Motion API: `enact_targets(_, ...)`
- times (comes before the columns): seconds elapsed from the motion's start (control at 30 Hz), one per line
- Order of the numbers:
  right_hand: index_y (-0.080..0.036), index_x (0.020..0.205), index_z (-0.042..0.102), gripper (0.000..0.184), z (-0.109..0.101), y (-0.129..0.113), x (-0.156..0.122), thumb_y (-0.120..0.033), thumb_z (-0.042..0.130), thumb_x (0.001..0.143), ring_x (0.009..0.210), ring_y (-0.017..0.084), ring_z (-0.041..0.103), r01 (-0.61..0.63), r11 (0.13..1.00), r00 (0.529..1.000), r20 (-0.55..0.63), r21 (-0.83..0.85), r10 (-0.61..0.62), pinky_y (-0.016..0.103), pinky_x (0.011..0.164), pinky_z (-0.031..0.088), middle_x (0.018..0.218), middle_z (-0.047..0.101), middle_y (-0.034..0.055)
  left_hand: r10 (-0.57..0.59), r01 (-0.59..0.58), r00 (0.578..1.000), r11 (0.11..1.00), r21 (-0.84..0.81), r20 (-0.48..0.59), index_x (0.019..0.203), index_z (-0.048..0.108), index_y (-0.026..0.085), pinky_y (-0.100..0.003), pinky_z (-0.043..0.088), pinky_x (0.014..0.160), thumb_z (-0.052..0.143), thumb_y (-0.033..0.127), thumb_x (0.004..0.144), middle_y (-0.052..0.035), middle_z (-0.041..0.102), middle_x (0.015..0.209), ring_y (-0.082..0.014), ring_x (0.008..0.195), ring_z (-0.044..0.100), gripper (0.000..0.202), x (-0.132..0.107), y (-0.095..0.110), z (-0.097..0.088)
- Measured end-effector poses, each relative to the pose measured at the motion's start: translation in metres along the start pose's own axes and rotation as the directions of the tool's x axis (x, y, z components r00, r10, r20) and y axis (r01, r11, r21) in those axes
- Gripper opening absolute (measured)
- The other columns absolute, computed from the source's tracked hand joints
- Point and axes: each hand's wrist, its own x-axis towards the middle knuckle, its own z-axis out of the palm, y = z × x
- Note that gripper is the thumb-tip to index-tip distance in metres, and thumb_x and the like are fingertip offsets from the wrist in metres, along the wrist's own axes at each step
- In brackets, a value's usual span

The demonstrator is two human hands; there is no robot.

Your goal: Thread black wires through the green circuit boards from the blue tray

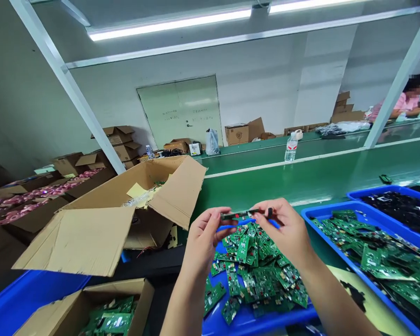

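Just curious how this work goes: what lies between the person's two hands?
A narrow circuit board spans the gap, its ends held by the left hand and right hand, as the head view shows.

Left hand (pixel 203 240) and right hand (pixel 283 228), raised, pinching.

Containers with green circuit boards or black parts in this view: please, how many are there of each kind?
Blue trays of green circuit boards: 2
Blue tray of black parts: 1
Cardboard box of green circuit boards: 1
Total: 4
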Motion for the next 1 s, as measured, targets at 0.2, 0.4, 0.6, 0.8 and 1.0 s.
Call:
enact_targets(0.2, -0.022, 0.082, 0.048, 0.025, 0.002, -0.013, -0.006, 0.003, 0.05, 0.079, 0.084, 0.017, 0.069, 0.476, 0.869, 0.879, 0.033, -0.136, -0.476, 0.027, 0.069, 0.057, 0.09, 0.071, 0.0072, 0.073, -0.081, 0.995, 0.989, -0.122, -0.069, 0.089, 0.069, 0.017, -0.017, 0.051, 0.059, 0.081, 0.033, 0.06, -0.007, 0.069, 0.092, -0.0107, 0.07, 0.06, 0.035, -0.006, -0.002, 0.0)
enact_targets(0.4, -0.022, 0.085, 0.05, 0.03, 0.004, -0.013, -0.009, 0.007, 0.05, 0.075, 0.087, 0.016, 0.068, 0.522, 0.838, 0.848, -0.006, -0.159, -0.53, 0.024, 0.069, 0.057, 0.091, 0.07, 0.0086, 0.079, -0.093, 0.994, 0.969, -0.23, -0.071, 0.095, 0.071, 0.018, -0.019, 0.051, 0.064, 0.084, 0.033, 0.054, -0.0082, 0.07, 0.093, -0.0144, 0.077, 0.063, 0.045, -0.01, -0.007, 0.006)
enact_targets(0.6, -0.022, 0.084, 0.05, 0.028, 0.008, -0.009, -0.013, 0.005, 0.05, 0.076, 0.087, 0.019, 0.068, 0.463, 0.869, 0.879, -0.035, -0.176, -0.475, 0.028, 0.066, 0.057, 0.093, 0.07, 0.0098, 0.077, -0.086, 0.996, 0.956, -0.28, -0.041, 0.091, 0.075, 0.021, -0.025, 0.053, 0.078, 0.085, 0.039, 0.051, -0.0092, 0.072, 0.1, -0.0222, 0.095, 0.065, 0.045, -0.014, -0.009, 0.015)
enact_targets(0.8, -0.022, 0.083, 0.049, 0.026, 0.016, -0.011, -0.014, 0.003, 0.05, 0.077, 0.084, 0.019, 0.068, 0.432, 0.882, 0.885, -0.1, -0.188, -0.455, 0.03, 0.067, 0.056, 0.091, 0.07, 0.0085, 0.142, -0.152, 0.988, 0.963, -0.221, -0.061, 0.093, 0.074, 0.022, -0.028, 0.053, 0.081, 0.085, 0.038, 0.051, -0.0089, 0.072, 0.101, -0.0258, 0.1, 0.064, 0.046, -0.022, -0.01, 0.029)
enact_targets(1.0, -0.022, 0.092, 0.051, 0.017, -0.005, -0.011, -0.009, -0.008, 0.052, 0.082, 0.091, 0.02, 0.065, 0.298, 0.951, 0.955, 0.012, -0.089, -0.298, 0.034, 0.074, 0.056, 0.098, 0.065, 0.0105, 0.221, -0.285, 0.902, 0.95, -0.127, -0.37, 0.091, 0.07, 0.017, -0.027, 0.052, 0.076, 0.073, 0.038, 0.064, -0.0063, 0.07, 0.083, -0.0188, 0.084, 0.065, 0.034, -0.013, -0.004, 0.033)
